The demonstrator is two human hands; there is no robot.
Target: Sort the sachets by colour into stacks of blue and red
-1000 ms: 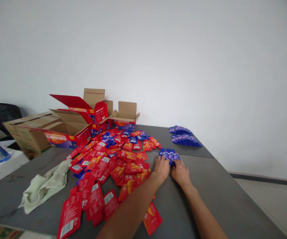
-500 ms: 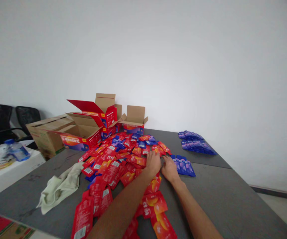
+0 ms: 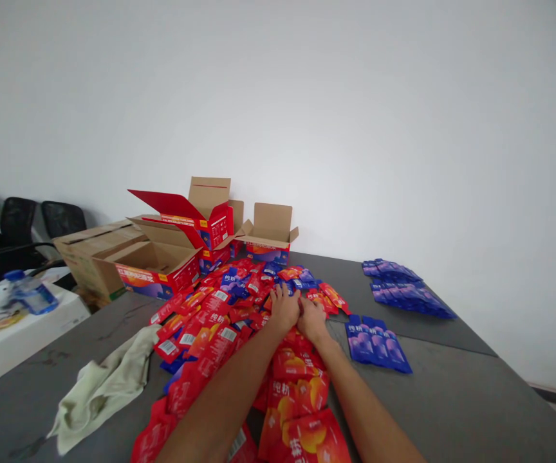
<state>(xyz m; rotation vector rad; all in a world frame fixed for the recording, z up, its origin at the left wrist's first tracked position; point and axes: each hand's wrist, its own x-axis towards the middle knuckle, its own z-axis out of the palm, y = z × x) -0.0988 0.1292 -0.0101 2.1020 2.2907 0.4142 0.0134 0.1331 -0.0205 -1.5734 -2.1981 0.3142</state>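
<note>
I press my left hand (image 3: 285, 307) and right hand (image 3: 311, 319) side by side, palms down, into the mixed packet pile (image 3: 239, 302) mid-table, fingering out blue ones gently without scattering reds.

Glossy plastic-film packets (image 3: 239, 308), matt grey table (image 3: 452, 392), brown cardboard boxes (image 3: 162, 260), crumpled soft cloth (image 3: 104, 386)

Single head-worn view, looking forward and slightly down along the grey table (image 3: 452, 392), near edge close, far edge against the white wall (image 3: 355, 116)
</note>
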